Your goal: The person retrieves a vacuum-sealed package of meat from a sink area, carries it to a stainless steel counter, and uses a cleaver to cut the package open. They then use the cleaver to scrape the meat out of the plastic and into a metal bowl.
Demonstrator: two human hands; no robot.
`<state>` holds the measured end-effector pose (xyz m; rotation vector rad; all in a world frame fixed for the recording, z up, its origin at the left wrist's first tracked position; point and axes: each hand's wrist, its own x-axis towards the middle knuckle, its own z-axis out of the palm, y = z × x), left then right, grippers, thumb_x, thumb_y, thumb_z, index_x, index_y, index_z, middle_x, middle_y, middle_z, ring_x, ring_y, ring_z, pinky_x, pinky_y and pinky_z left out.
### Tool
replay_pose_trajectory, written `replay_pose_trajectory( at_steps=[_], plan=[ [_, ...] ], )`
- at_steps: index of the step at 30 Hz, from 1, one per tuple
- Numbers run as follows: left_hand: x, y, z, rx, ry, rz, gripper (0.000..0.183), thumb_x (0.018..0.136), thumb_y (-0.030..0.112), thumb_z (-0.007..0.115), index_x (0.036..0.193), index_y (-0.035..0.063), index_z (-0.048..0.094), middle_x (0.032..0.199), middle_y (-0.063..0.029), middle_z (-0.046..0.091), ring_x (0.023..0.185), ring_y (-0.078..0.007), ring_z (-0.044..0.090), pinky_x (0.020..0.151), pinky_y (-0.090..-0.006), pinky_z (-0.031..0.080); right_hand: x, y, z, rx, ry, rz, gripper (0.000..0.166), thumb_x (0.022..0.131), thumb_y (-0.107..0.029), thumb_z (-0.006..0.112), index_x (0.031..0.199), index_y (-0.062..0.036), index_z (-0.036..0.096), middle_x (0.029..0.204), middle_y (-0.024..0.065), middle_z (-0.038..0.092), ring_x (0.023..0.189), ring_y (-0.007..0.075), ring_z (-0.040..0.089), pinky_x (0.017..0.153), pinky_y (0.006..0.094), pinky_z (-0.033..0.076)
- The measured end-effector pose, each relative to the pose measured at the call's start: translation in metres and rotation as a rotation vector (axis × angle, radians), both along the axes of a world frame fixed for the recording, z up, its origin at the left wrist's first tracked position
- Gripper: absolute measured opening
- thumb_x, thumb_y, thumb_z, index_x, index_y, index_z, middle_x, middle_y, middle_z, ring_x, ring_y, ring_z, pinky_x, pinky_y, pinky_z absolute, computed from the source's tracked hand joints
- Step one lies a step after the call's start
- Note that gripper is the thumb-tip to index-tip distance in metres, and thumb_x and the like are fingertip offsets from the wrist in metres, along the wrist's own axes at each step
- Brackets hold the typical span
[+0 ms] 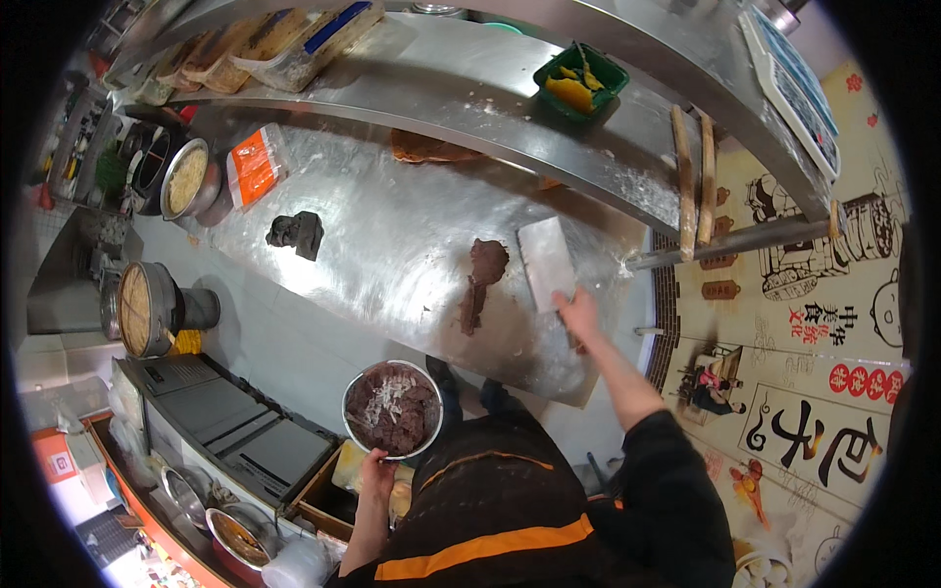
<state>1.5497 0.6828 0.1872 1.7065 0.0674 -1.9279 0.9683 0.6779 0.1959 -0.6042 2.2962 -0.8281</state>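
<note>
My left hand (378, 470) grips the rim of a round metal bowl (439, 411), held beside the table's near edge. In the bowl lies a dark reddish-brown paste (390, 426) with white shreds or powder on top. My right hand (577, 316) is closed on the near end of a wide, flat, pale rectangular scraper or blade (548, 257) over the right part of the metal table (397, 279). To its left, a smeared lump of brown paste (489, 263) sticks to the tabletop. Farther left lies a dark grey-black lump (295, 234).
Above the table's far side runs a steel shelf (441, 81) with plastic containers (283, 55), a green basket (581, 81) and wooden sticks (685, 184). An orange-and-white packet (255, 167) and a bowl of pale shreds (189, 180) are at far left. A grey-lidded unit (220, 419) stands lower left.
</note>
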Motion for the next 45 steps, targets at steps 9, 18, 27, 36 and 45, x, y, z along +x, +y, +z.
replay_pose_trajectory(
  at_steps=[9,18,27,36,45],
  plan=[
    [-0.001,0.011,-0.055,0.028,-0.134,-0.068,0.015,0.077,0.003,0.066,0.084,0.0086,0.054,0.093,-0.0067,0.059,0.091,-0.0240,0.058,0.083,-0.0486,0.050,-0.070,-0.088,-0.022,0.159,0.124,0.416,0.066,0.080,-0.048,0.080,0.116,0.0056,0.065,0.107,0.0292,0.071,0.105,0.0391,0.069,0.090,0.0459,0.053],
    [-0.065,-0.010,-0.057,-0.014,-0.174,-0.085,0.018,0.074,0.004,0.069,0.076,0.0081,0.051,0.076,-0.0067,0.053,0.072,-0.0221,0.055,0.070,-0.0437,0.051,0.091,-0.033,-0.030,0.180,0.018,0.683,0.057,0.085,-0.048,0.075,0.106,0.0036,0.064,0.095,0.0275,0.071,0.093,0.0443,0.069,0.081,0.0509,0.055],
    [-0.046,-0.008,-0.048,-0.042,-0.150,-0.088,0.019,0.073,-0.002,0.067,0.073,0.0077,0.051,0.076,-0.0061,0.057,0.072,-0.0201,0.058,0.066,-0.0392,0.050,0.210,0.003,0.027,0.068,0.199,1.097,0.035,0.097,-0.036,0.064,0.091,-0.0028,0.056,0.081,0.0194,0.070,0.076,0.0391,0.070,0.066,0.0495,0.055],
    [-0.007,-0.009,-0.012,-0.135,-0.050,-0.140,0.015,0.074,-0.003,0.063,0.086,0.0052,0.064,0.077,-0.0042,0.064,0.071,-0.0176,0.060,0.066,-0.0344,0.048,0.227,0.002,0.077,-0.148,0.327,1.189,0.032,0.097,-0.035,0.064,0.086,-0.0064,0.055,0.071,0.0113,0.066,0.062,0.0290,0.070,0.052,0.0390,0.055],
    [-0.041,-0.060,0.011,-0.247,0.066,-0.118,0.020,0.076,-0.008,0.061,0.093,0.0016,0.065,0.084,-0.0073,0.069,0.075,-0.0211,0.067,0.069,-0.0339,0.054,0.179,-0.011,0.125,0.109,-0.358,0.693,0.050,0.090,-0.045,0.071,0.103,0.0024,0.063,0.090,0.0261,0.071,0.075,0.0361,0.070,0.070,0.0430,0.055]
  ],
)
